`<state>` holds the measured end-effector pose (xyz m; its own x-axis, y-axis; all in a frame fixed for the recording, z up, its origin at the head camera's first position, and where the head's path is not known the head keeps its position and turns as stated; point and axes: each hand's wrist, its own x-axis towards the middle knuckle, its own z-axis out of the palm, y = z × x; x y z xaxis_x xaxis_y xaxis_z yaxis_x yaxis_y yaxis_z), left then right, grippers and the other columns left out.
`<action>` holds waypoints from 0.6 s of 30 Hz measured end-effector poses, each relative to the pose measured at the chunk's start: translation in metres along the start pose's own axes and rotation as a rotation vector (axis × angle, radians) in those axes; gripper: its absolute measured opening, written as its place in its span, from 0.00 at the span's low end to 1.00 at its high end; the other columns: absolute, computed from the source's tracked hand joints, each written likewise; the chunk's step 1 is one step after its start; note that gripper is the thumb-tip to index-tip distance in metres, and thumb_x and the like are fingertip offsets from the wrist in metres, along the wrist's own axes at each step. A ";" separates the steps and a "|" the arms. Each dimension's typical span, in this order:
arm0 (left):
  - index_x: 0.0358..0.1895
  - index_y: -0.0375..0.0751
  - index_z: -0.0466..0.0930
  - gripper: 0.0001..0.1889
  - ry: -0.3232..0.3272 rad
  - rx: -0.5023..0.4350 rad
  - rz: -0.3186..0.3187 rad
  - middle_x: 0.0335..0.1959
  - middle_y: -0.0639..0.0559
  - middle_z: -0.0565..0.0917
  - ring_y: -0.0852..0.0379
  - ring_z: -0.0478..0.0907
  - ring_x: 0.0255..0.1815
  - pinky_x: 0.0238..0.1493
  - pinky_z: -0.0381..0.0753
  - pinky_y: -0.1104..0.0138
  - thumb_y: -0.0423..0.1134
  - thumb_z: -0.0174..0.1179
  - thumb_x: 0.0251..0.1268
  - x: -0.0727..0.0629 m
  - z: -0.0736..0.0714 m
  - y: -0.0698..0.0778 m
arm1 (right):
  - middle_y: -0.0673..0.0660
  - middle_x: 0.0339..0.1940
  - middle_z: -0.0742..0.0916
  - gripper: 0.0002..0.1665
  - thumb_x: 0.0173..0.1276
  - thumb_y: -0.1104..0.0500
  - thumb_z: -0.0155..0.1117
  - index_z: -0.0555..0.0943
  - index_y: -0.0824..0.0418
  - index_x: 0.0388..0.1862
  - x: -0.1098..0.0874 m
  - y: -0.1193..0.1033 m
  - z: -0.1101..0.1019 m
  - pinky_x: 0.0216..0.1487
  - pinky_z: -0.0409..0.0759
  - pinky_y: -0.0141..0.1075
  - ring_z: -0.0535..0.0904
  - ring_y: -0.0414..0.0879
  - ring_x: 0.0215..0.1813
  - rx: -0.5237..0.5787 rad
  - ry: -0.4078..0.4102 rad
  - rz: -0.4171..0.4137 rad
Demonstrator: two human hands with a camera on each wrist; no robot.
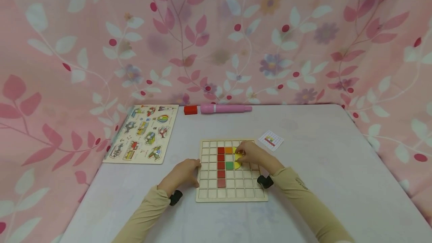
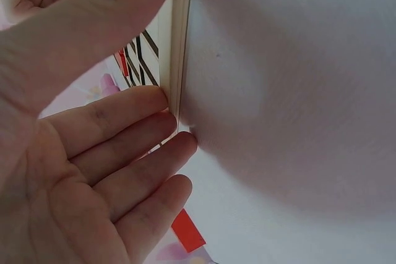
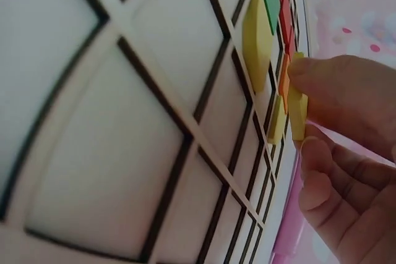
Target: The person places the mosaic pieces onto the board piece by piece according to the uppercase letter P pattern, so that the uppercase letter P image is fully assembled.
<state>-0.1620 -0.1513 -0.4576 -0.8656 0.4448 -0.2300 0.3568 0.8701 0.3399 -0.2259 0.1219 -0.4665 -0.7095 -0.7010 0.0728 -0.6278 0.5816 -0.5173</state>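
A wooden grid board [image 1: 248,183] lies in front of me, with a column of red tiles [image 1: 221,174], an orange tile [image 1: 228,150] and a green tile [image 1: 229,165] in its cells. My left hand [image 1: 183,172] touches the board's left edge, its fingers fairly straight in the left wrist view. Thumb and finger of my right hand [image 1: 255,155] pinch a yellow tile [image 3: 299,106], held above the board's upper middle. Below it on the board, the right wrist view shows a yellow tile [image 3: 257,41] beside the green one and another yellow tile [image 3: 277,120] near the orange.
A small pattern card [image 1: 271,140] lies beyond the board's upper right corner. At the back left is a picture puzzle board [image 1: 137,143]. Along the back edge sit a red block [image 1: 190,110] and a pink stick-like object [image 1: 231,108], before a floral curtain [image 1: 216,48].
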 end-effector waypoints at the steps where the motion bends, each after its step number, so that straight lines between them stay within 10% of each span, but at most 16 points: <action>1: 0.46 0.33 0.77 0.33 -0.004 -0.002 -0.004 0.53 0.40 0.74 0.45 0.71 0.51 0.50 0.69 0.57 0.37 0.77 0.25 0.000 0.000 0.000 | 0.53 0.30 0.79 0.12 0.50 0.63 0.69 0.81 0.66 0.34 0.000 0.000 0.001 0.31 0.73 0.31 0.72 0.43 0.29 -0.002 0.001 0.006; 18: 0.46 0.32 0.77 0.33 -0.005 -0.002 -0.014 0.54 0.40 0.73 0.44 0.70 0.53 0.52 0.68 0.57 0.37 0.76 0.26 0.000 0.000 0.001 | 0.54 0.30 0.80 0.11 0.50 0.64 0.69 0.81 0.67 0.33 0.004 -0.002 0.009 0.31 0.73 0.31 0.71 0.42 0.28 -0.020 0.005 0.032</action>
<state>-0.1613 -0.1507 -0.4576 -0.8687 0.4339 -0.2390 0.3442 0.8757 0.3386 -0.2246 0.1140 -0.4728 -0.7311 -0.6795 0.0610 -0.6109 0.6122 -0.5021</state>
